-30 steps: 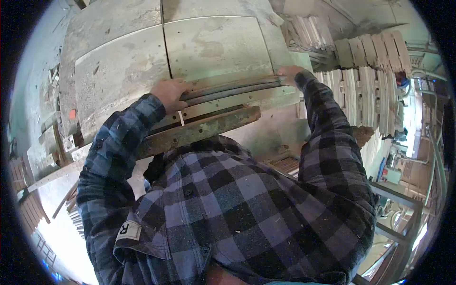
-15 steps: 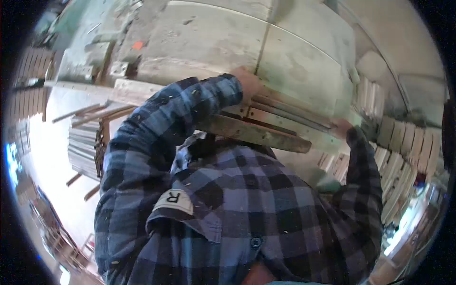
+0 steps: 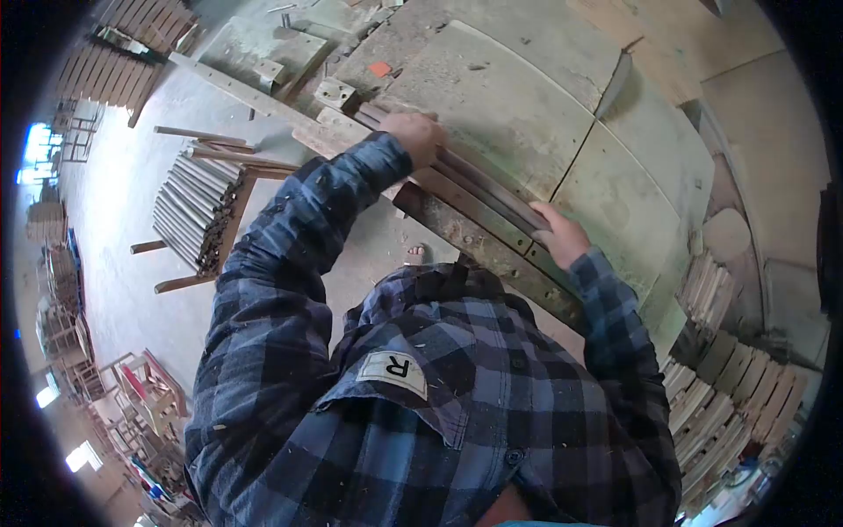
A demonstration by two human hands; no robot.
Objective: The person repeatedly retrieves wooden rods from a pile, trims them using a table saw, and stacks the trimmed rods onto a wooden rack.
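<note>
Thin brown wooden rods (image 3: 483,189) lie side by side along the near edge of the worktable. My left hand (image 3: 414,139) is closed over them, and their left ends stick out past it. At their right end, my right hand (image 3: 562,235) is closed round them, thumb on top. Just below the rods runs a drilled rail (image 3: 474,209). Nearer my body is a worn, dusty beam (image 3: 479,241), parallel to the rail and apart from it by a dark gap. My palms and the rods' undersides are hidden.
Dusty boards (image 3: 492,88) cover the worktable, with an orange scrap (image 3: 379,68) and a drilled block (image 3: 335,93) at its left. A wooden rack (image 3: 230,206) holding several rods (image 3: 189,206) stands on the floor at left. Stacked slats (image 3: 702,395) are at lower right.
Both hands appear further left along the table, still on the rods. The view has shifted too, showing more floor and rack at left. The rods now show beyond my left hand.
</note>
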